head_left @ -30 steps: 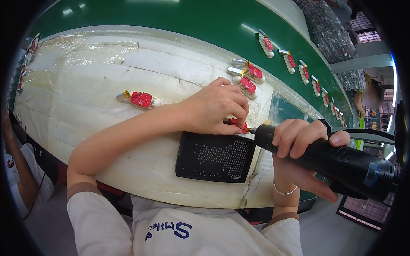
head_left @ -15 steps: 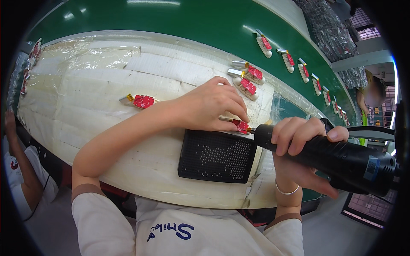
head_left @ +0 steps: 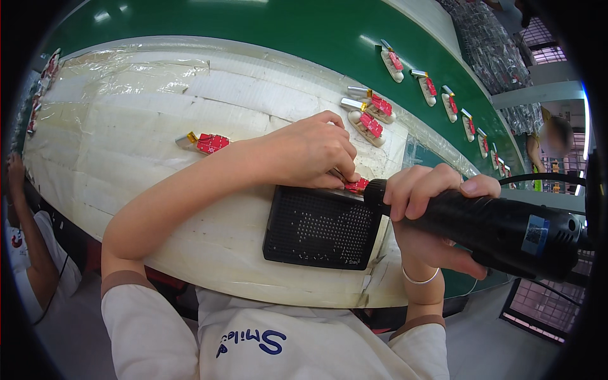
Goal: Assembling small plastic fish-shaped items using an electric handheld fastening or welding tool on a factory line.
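My right hand (head_left: 421, 199) is wrapped round a black electric screwdriver (head_left: 500, 234), which lies nearly level and trails a black cable. Its nose meets the right end of a small red circuit board assembly (head_left: 358, 185); the bit's tip is hidden. From the left, my left hand (head_left: 310, 152) pinches that assembly and steadies it at the far edge of a black screw tray (head_left: 288, 237). Small silvery screws stand in many of the tray's holes.
Another red-board piece (head_left: 212, 143) lies beyond my left forearm, and two more (head_left: 370, 124) sit past my left hand. Several similar ones (head_left: 429, 92) line the green table (head_left: 285, 24). Co-workers are at the left (head_left: 44, 266) and far right (head_left: 538, 152).
The screwdriver and my right hand have shifted slightly left, its nose now tight against the red assembly. The bit that showed before is covered. My left hand keeps its pinch.
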The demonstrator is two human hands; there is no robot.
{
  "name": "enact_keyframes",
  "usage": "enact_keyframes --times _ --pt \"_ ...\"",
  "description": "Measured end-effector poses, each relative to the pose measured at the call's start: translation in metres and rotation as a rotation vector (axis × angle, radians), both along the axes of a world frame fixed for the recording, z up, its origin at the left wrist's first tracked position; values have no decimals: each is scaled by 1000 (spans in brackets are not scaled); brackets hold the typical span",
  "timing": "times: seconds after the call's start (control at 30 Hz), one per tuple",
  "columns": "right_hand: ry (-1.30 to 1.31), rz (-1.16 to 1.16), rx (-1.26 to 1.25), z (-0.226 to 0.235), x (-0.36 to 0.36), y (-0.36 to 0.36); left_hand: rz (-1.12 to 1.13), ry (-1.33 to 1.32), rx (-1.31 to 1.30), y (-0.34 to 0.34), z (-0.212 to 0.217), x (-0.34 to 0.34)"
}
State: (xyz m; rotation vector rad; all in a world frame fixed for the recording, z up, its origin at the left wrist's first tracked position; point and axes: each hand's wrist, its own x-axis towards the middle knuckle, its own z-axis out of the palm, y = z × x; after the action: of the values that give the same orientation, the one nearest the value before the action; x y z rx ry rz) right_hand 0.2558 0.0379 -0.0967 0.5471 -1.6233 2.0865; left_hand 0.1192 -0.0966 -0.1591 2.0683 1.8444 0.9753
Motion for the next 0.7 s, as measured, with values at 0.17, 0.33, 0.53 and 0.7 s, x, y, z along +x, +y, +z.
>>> enact_keyframes --times 0.17,0.33,0.53,0.7 --pt "37 28 28 -3 -6 2 -29 -26 -14 3 1 1" --pt "104 36 20 -8 -12 5 -20 -56 8 5 2 2" --pt "227 -127 126 4 -8 3 11 44 -34 -3 10 3" --pt "151 -289 36 -11 -12 15 439 287 117 -70 3 3"
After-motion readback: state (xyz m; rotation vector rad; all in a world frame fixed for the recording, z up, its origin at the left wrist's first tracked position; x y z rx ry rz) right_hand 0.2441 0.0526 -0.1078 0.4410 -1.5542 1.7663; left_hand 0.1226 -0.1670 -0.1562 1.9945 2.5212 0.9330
